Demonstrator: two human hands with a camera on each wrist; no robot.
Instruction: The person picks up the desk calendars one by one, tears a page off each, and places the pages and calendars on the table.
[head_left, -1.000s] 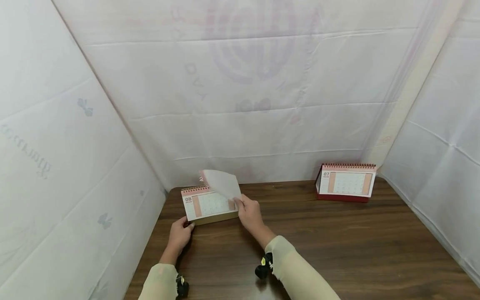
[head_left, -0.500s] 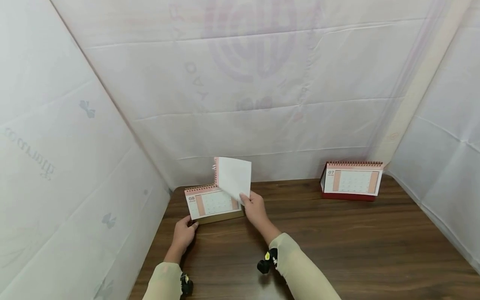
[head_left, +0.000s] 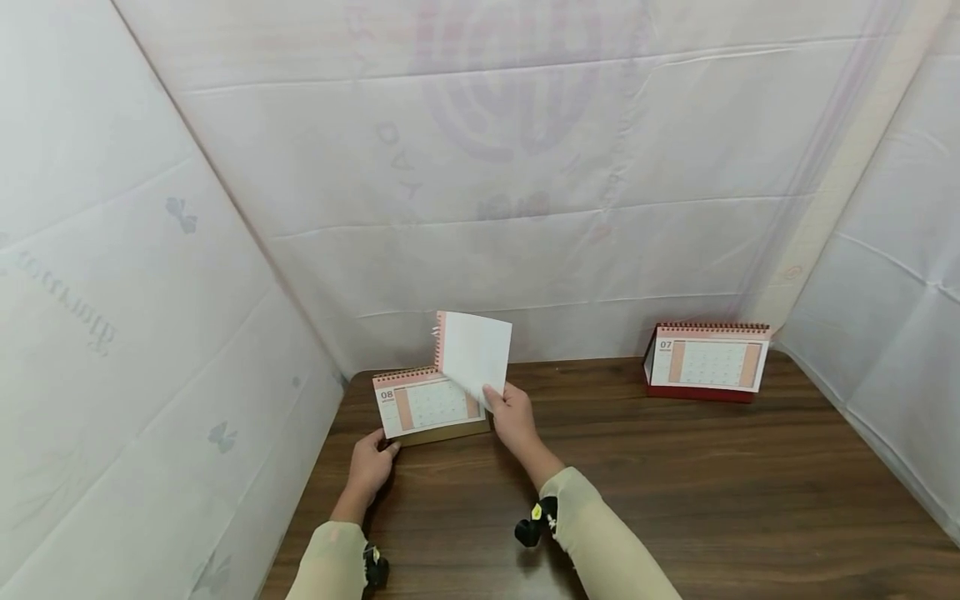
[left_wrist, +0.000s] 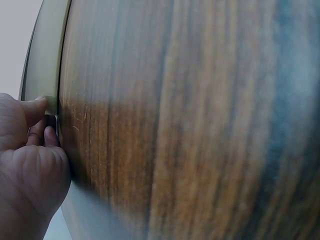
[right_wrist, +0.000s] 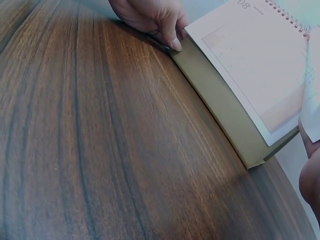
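Observation:
A spiral-bound desk calendar (head_left: 431, 408) stands at the table's back left, its front sheet marked 08. My left hand (head_left: 371, 467) pinches the lower left corner of its gold base (right_wrist: 220, 107), thumb on the front face; the left wrist view shows the thumb on the base (left_wrist: 47, 45) close up. In my right hand (head_left: 516, 414) is the lower corner of a white page (head_left: 475, 354), held between thumb and fingers. That page stands up from the binding at an angle, its pink spiral-holed edge to the left, and covers the calendar's upper right part. Only the edge of my right hand (right_wrist: 311, 182) enters the right wrist view.
A second desk calendar (head_left: 708, 364) with a red base, showing 07, stands at the back right of the dark wood table (head_left: 675, 483). White printed sheeting (head_left: 525, 250) hangs behind the table and along both sides.
The white page has swung from a leftward, curled slant to a more upright, flatter position as my right hand shifted slightly right. My left hand stays at the base corner.

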